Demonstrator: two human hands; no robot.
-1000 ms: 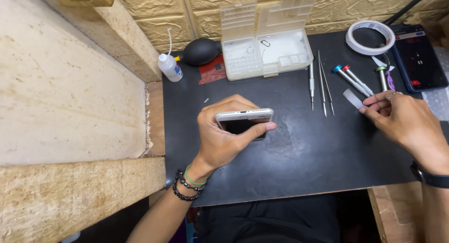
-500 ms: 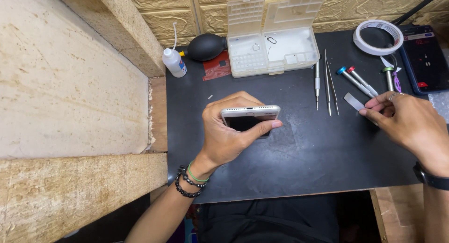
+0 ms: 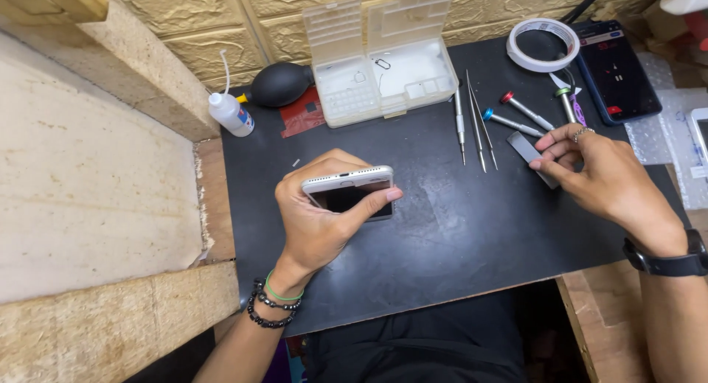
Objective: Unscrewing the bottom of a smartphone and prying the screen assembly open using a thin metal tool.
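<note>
- A black work mat (image 3: 457,235) covers the bench, backed by a yellowish textured wall and flanked on the left by pale chipboard panels.
- The left hand (image 3: 324,213) grips a white smartphone (image 3: 348,182) by its edges, thumb on the near side and fingers curled over the far side, holding it on edge just above the mat near the middle.
- The phone's long axis runs left to right, nearly parallel with the front edge of the mat; its slim bottom edge with the port faces up toward the camera and the dark screen faces the person.
- The right hand (image 3: 605,180) rests at the right of the mat, fingers loosely bent, their tips touching a thin grey flat tool (image 3: 529,153) that lies slantwise on the mat; it is not clear whether the tool is pinched or only touched.
- Just beyond that hand lie small screwdrivers (image 3: 516,117) with coloured caps, and beside them metal tweezers (image 3: 476,121) pointing away from the person.
- At the back stand a clear plastic parts box (image 3: 383,73) with its lid open, a black rubber air blower (image 3: 280,84), a small white squeeze bottle (image 3: 230,114), a roll of white tape (image 3: 544,44) and a second dark phone (image 3: 616,70).
</note>
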